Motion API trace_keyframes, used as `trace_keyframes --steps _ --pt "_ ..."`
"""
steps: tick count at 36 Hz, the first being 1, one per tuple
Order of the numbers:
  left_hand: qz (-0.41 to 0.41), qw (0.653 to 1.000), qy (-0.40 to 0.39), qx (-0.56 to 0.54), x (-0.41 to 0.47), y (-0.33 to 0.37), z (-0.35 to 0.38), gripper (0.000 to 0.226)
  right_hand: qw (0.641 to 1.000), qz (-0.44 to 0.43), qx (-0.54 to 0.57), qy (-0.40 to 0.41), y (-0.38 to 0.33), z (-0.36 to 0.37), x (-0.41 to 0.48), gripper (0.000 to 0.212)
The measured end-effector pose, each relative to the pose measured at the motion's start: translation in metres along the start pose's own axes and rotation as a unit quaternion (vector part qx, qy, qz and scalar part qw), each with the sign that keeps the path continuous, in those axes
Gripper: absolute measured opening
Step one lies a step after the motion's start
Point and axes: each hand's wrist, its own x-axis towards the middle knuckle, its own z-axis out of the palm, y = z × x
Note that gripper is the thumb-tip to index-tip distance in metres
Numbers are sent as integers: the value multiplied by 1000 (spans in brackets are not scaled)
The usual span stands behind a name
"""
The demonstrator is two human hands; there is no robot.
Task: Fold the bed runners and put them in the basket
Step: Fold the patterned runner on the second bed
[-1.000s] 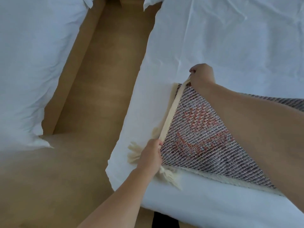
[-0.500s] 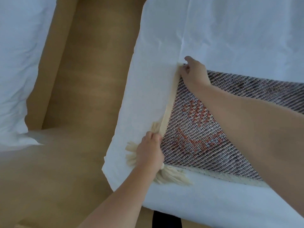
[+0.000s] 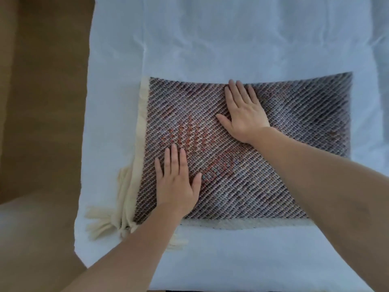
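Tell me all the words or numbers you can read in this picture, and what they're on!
There are none to read.
The woven bed runner has an orange-red pattern in its weave, partly under the left hand and beside the right hand; it forms no clear letters.
The white bed sheet and the cream fringe carry no label or sign.

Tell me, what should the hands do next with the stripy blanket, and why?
Probably fold it once more. Both the left hand and right hand lie flat on the bed runner, which rests smooth on the white bed but looks rather wide. No basket shows here.
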Motion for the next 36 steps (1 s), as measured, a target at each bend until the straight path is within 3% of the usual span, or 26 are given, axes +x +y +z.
trace_keyframes --steps 9,14,21,36 --pt "112 994 7 9 27 116 11 77 988 151 -10 -10 156 13 -61 90" --pt "158 987 13 20 42 175 21 77 982 191 5 -8 199 20 -75 88" --pt "135 990 26 14 50 200 23 74 980 189 58 17 165 31 -106 77" --pt "134 988 -10 76 19 198 29 76 965 209 152 -44 98 81 -291 72"
